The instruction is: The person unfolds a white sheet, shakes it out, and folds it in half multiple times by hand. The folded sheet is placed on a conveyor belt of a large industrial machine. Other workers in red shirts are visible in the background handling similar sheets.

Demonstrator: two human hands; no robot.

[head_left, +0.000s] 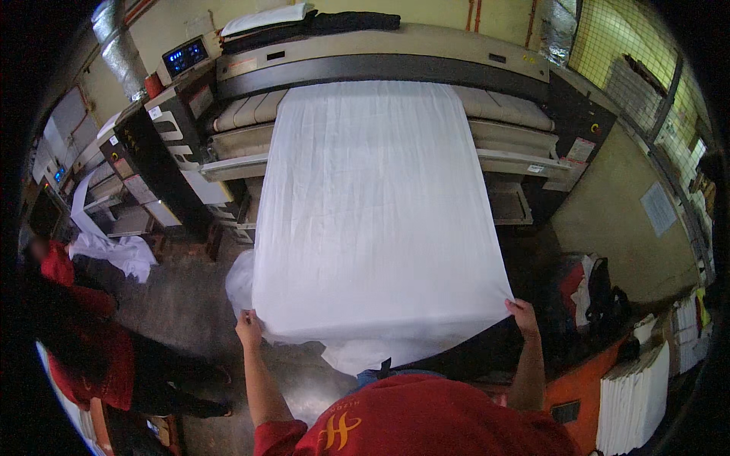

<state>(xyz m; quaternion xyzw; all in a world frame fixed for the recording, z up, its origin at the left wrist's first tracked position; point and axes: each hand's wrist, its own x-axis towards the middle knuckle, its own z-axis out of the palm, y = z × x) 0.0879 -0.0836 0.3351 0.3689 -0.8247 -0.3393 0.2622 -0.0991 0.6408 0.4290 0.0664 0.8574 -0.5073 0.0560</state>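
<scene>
A wide white cloth [373,216] stretches from the rollers of a flatwork ironer [376,62] down to my waist. My left hand [249,329] pinches its near left edge. At the near right corner, my right hand [523,317] grips the cloth and draws it out to a point. Between my hands the fabric is fairly taut, with faint lengthwise creases. Its near end folds downward and hangs in front of me. More white fabric bulges out beneath the left edge. The cloth's far end is hidden inside the machine.
Beige feed belts [507,109] show on both sides of the cloth. A lit control panel [185,56] stands at the machine's left end. To the left, people in red shirts [94,365] stand near a second ironer. Folded white linen [633,399] is stacked at lower right.
</scene>
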